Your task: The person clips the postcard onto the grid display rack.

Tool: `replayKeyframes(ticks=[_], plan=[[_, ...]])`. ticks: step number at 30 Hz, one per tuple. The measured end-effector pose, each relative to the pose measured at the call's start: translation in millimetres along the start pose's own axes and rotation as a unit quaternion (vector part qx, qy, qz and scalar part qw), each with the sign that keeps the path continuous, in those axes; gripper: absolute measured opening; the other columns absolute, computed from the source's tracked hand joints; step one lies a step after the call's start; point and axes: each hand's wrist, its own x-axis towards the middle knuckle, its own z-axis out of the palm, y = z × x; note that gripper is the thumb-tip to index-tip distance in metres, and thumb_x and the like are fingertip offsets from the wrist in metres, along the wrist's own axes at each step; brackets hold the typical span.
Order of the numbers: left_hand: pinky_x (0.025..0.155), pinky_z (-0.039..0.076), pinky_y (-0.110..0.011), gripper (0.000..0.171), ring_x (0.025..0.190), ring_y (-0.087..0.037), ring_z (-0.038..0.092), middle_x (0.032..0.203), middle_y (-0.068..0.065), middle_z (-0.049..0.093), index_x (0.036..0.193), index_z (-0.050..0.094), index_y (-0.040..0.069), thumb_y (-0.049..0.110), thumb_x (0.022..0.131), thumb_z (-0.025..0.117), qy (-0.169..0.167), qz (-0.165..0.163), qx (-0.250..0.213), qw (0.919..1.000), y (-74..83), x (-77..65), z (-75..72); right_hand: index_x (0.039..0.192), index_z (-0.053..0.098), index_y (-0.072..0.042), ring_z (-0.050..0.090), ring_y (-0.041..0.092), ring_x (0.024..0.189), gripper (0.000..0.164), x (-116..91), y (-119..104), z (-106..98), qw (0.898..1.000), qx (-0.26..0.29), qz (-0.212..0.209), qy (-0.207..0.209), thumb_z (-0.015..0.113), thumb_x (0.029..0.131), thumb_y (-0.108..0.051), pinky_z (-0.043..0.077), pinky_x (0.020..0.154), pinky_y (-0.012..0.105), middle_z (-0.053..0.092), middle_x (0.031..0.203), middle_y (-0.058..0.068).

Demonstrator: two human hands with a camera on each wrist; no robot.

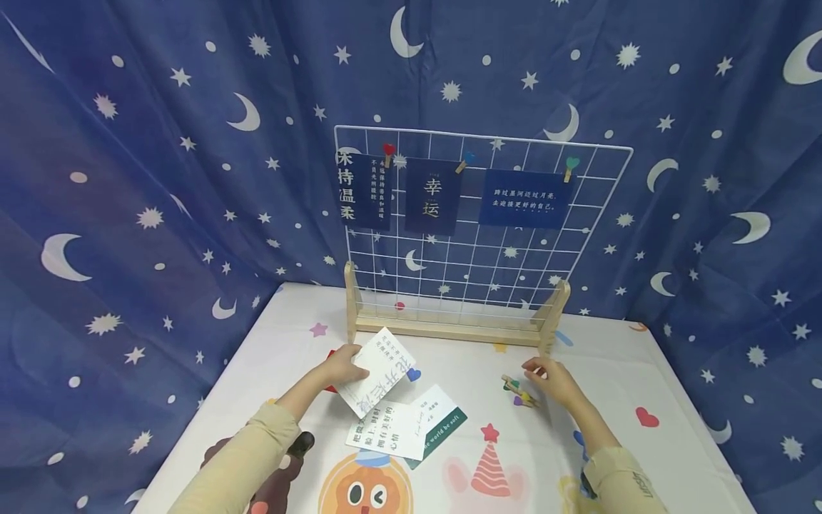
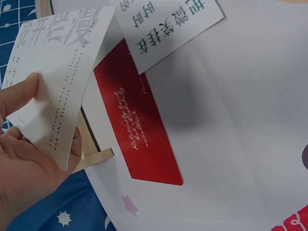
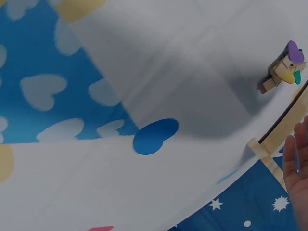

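Note:
My left hand (image 1: 343,365) pinches a white card (image 1: 377,371) with lettering, thumb on its front; the left wrist view shows the same white card (image 2: 57,72) tilted above the table. Close to my right hand (image 1: 557,382) lies a small pile of wooden clothespins (image 1: 519,392) with coloured hearts. In the right wrist view that hand (image 3: 299,163) shows only partly, its visible fingers loosely extended and apart from the clothespins (image 3: 285,67). Below the held card lie another white card (image 1: 388,432) and a dark green card (image 1: 446,437). A red card (image 2: 139,120) lies partly under a lettered white card.
A white wire grid (image 1: 449,278) stands in a wooden base (image 1: 443,330) at the table's back. Three dark blue cards (image 1: 432,200) hang on it beneath red, blue and green heart clothespins (image 1: 570,168). A star-patterned curtain (image 1: 193,178) surrounds the printed tablecloth (image 1: 610,371).

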Motion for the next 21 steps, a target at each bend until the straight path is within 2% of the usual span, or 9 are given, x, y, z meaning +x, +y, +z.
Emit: replayKeyframes(ticks=[8, 15, 21], plan=[[0.071, 0.054, -0.031, 0.043, 0.077, -0.020, 0.060, 0.094, -0.017, 0.061, 0.118, 0.054, -0.010, 0.002, 0.079, 0.067, 0.006, -0.018, -0.031, 0.9993, 7.9, 0.1, -4.5, 0.097, 0.066, 0.005, 0.060, 0.021, 0.077, 0.013, -4.7, -0.1, -0.7, 1.000, -0.005, -0.008, -0.008, 0.061, 0.087, -0.002, 0.052, 0.072, 0.040, 0.068, 0.092, 0.016], [0.068, 0.053, -0.029, 0.040, 0.074, -0.018, 0.061, 0.092, -0.017, 0.063, 0.115, 0.055, -0.011, 0.001, 0.079, 0.067, 0.011, -0.011, -0.053, 0.9985, 5.2, 2.6, -3.6, 0.097, 0.066, 0.006, 0.059, 0.020, 0.076, 0.013, -5.0, 2.5, -0.1, 1.000, -0.011, -0.009, -0.017, 0.062, 0.086, 0.000, 0.052, 0.070, 0.037, 0.067, 0.087, 0.013], [0.066, 0.055, -0.030, 0.039, 0.072, -0.017, 0.062, 0.092, -0.020, 0.064, 0.114, 0.054, -0.013, -0.001, 0.079, 0.066, 0.019, 0.004, -0.084, 0.9963, 6.2, 3.8, -2.7, 0.094, 0.067, 0.004, 0.057, 0.018, 0.073, 0.012, -5.0, 0.7, 3.2, 0.999, -0.029, 0.026, -0.019, 0.063, 0.083, 0.001, 0.049, 0.067, 0.031, 0.065, 0.080, 0.008]])
